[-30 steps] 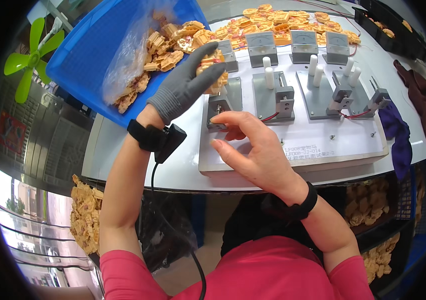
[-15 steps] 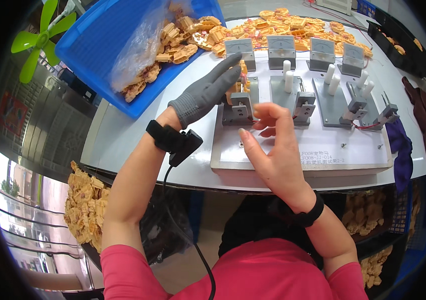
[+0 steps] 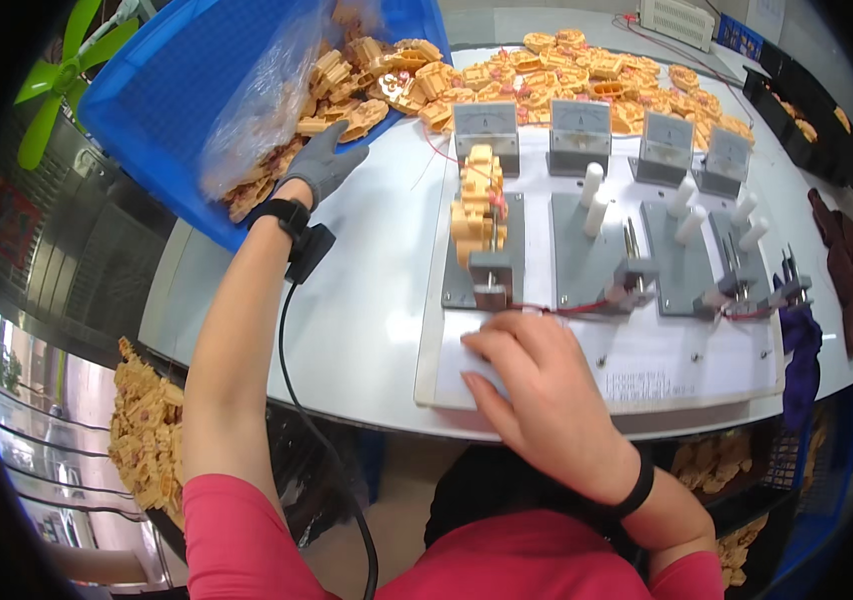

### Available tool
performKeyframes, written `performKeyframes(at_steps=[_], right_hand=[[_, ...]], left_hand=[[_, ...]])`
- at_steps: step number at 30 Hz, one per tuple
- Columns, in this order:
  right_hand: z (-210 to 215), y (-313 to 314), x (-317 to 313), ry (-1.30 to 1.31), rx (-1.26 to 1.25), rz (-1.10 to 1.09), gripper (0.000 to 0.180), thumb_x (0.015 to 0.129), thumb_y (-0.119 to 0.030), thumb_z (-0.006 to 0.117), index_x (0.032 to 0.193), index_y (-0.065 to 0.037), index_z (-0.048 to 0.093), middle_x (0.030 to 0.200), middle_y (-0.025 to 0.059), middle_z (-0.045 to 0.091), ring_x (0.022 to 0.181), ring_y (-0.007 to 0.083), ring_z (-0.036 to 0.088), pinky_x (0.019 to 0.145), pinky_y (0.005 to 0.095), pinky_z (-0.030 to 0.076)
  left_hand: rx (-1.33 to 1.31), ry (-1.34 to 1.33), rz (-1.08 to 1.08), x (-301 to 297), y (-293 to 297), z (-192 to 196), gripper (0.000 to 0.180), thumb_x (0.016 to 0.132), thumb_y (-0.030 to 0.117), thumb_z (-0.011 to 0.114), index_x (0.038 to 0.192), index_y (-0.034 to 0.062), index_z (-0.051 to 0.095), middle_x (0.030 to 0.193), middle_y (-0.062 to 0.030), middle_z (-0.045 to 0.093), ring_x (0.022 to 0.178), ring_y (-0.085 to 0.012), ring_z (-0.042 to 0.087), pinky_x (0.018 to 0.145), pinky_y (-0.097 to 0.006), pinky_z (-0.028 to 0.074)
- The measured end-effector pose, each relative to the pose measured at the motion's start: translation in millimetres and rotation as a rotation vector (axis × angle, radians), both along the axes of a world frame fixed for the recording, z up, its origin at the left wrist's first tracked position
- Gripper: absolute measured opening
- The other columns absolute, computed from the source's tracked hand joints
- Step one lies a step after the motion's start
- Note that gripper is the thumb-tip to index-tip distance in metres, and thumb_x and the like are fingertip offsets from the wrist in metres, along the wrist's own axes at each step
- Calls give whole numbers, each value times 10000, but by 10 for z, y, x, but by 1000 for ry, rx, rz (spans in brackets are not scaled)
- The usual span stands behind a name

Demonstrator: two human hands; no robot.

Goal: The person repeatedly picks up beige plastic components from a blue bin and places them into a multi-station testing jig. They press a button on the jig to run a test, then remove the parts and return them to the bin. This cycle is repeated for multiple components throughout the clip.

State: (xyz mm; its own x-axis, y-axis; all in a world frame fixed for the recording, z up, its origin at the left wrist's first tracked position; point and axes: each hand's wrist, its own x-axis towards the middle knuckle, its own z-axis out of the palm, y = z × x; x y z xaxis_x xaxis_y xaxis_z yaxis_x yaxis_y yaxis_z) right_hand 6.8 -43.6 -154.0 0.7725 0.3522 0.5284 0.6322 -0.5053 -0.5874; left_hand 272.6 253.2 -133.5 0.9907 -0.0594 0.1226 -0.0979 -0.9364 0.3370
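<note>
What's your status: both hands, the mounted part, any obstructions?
Left gloved hand open by blue bin; right hand open, loosely curled, near leftmost fixture. Yellow part on that fixture, neither hand touching it. Red wire close to right hand.

White table (image 3: pixel 377 270), bright window (image 3: pixel 27 345)

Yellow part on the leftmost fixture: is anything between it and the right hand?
Yes. The gray block at the near end of the leftmost fixture's plate stands between the right hand and the yellow part. Red wires also run just beyond the fingers.
</note>
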Motion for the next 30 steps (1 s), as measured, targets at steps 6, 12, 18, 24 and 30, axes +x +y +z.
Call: performKeyframes(at_steps=[6, 12, 18, 24, 30], right_hand=[[72, -86, 35, 104, 13, 79, 310, 799, -94, 730, 1090, -49, 637, 1054, 89, 619, 956, 278, 585, 820, 380, 435], [121, -45, 62, 180, 3, 86, 344, 766, -97, 784, 1094, -91, 680, 1031, 41, 666, 892, 214, 601, 759, 338, 416], [46, -49, 45, 129, 1, 58, 322, 779, -98, 765, 1086, -84, 669, 1023, 46, 649, 900, 227, 595, 773, 346, 420], [-1, -37, 19, 55, 34, 61, 262, 830, -106, 712, 1074, -69, 625, 1038, 73, 613, 951, 259, 584, 806, 365, 428], [-59, -92, -55, -85, 277, 70, 254, 817, -43, 708, 1061, -64, 638, 1074, 108, 595, 999, 316, 579, 884, 401, 475]], left_hand=[[163, -46, 74, 799, -271, -219, 837, 851, 413, 667, 1541, 117, 296, 1548, -172, 365, 1436, -323, 346, 1173, -392, 315], [238, 83, 199, 1009, -279, -274, 880, 800, 410, 677, 1548, 177, 276, 1554, -156, 339, 1436, -322, 341, 1163, -412, 339], [599, 158, 200, 565, -581, -132, 679, 764, 411, 701, 1395, 239, 518, 1383, -135, 466, 1309, -320, 463, 1060, -435, 429], [553, 163, 76, -145, -438, -117, 465, 710, 312, 726, 1153, 183, 673, 1211, -135, 574, 1170, -340, 549, 994, -416, 466], [-163, 52, -28, -903, -83, -192, 432, 785, 252, 694, 1158, 48, 618, 1105, -146, 604, 998, -229, 632, 841, -341, 513]])
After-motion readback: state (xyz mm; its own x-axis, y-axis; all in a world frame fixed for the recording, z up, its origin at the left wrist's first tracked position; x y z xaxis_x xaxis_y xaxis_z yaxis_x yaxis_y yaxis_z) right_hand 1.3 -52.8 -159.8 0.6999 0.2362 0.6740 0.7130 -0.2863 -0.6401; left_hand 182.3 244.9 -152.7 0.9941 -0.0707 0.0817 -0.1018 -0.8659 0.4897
